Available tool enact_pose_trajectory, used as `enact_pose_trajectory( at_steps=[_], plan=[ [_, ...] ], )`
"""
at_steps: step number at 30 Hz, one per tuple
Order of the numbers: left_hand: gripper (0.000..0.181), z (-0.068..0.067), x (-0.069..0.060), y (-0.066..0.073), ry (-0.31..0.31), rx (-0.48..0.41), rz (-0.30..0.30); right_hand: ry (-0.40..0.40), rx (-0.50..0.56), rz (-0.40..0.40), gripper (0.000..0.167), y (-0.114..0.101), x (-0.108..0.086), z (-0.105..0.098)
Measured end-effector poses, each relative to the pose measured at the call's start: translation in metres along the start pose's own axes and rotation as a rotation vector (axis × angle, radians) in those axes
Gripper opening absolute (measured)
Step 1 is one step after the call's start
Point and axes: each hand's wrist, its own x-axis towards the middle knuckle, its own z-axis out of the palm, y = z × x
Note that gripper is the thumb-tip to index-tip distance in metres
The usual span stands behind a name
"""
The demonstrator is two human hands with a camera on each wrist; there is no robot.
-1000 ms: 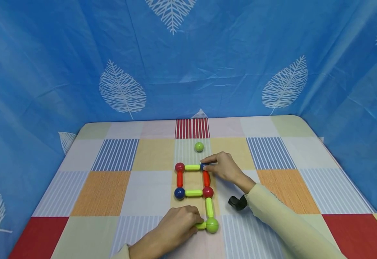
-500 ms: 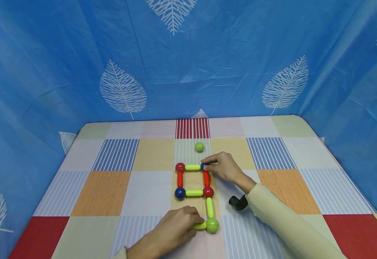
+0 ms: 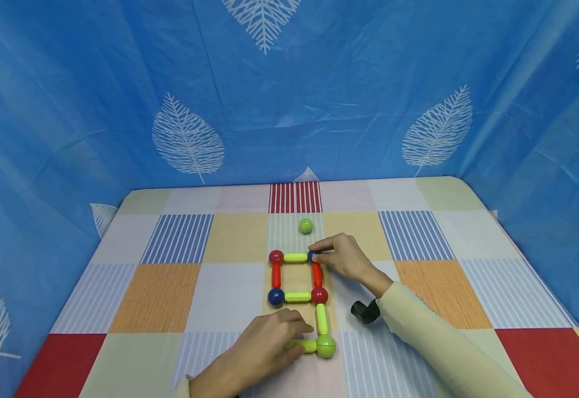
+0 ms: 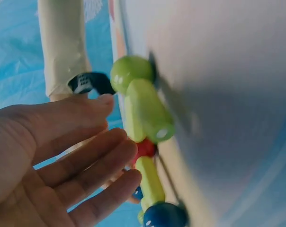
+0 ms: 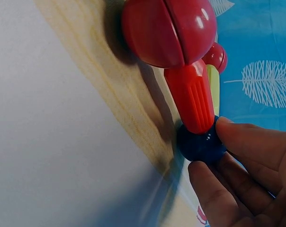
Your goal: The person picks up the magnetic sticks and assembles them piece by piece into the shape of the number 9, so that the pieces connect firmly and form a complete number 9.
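A square of yellow-green and red rods [image 3: 276,275] joined by red and blue balls lies mid-table in the head view. My right hand [image 3: 346,258] pinches its far right corner, a dark blue ball [image 5: 199,145], between thumb and fingers. From the near right red ball [image 3: 319,295], a yellow-green rod [image 3: 321,319] runs towards me to a green ball [image 3: 326,346]. Another yellow-green rod [image 4: 148,111] sticks out leftward from that ball. Close by this rod's free end is my left hand [image 3: 272,341], its fingers loosely extended; the left wrist view shows them apart from the rod.
A loose green ball [image 3: 306,225] lies beyond the square. Beside the right wrist is a black curved object [image 3: 365,312], apparently part of the wrist camera strap. A patchwork cloth [image 3: 230,287] covers the table, with blue leaf-print curtains [image 3: 289,110] behind and at the sides.
My left hand has let go of the near yellow-green rod; its fingers have opened and lifted slightly away. My right hand has stayed on the blue ball.
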Motion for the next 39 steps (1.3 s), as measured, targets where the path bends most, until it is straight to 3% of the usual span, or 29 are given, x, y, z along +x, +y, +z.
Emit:
enact_pose_trajectory(
  at_steps=[5, 9, 13, 17, 21, 26, 32, 39],
  plan=[
    [0.022, -0.011, 0.016, -0.011, 0.080, -0.100, 0.011, -0.001, 0.003, 0.007, 0.021, 0.002, -0.001, 0.000],
    [0.019, -0.020, 0.036, -0.025, 0.187, -0.162, 0.007, -0.001, -0.001, -0.007, 0.020, 0.003, -0.002, 0.000],
    [0.018, -0.030, 0.064, -0.042, 0.298, -0.154, -0.021, 0.005, -0.005, -0.028, 0.020, 0.005, -0.002, -0.001],
    [0.020, -0.036, 0.097, -0.063, 0.345, -0.168, -0.060, 0.013, -0.009, -0.025, 0.021, 0.005, -0.001, -0.002],
    [0.025, -0.034, 0.125, -0.085, 0.318, -0.193, -0.120, 0.006, -0.002, -0.016, 0.021, 0.004, 0.000, -0.001],
    [0.031, -0.032, 0.146, -0.104, 0.228, -0.182, -0.180, -0.003, 0.009, -0.005, 0.021, 0.001, 0.001, 0.000],
    [0.034, -0.032, 0.158, -0.112, 0.137, -0.153, -0.181, -0.011, 0.020, -0.007, 0.021, -0.001, 0.002, 0.000],
    [0.027, -0.030, 0.165, -0.111, 0.124, -0.191, -0.206, -0.011, 0.019, 0.004, 0.022, 0.000, 0.002, -0.002]
  ],
)
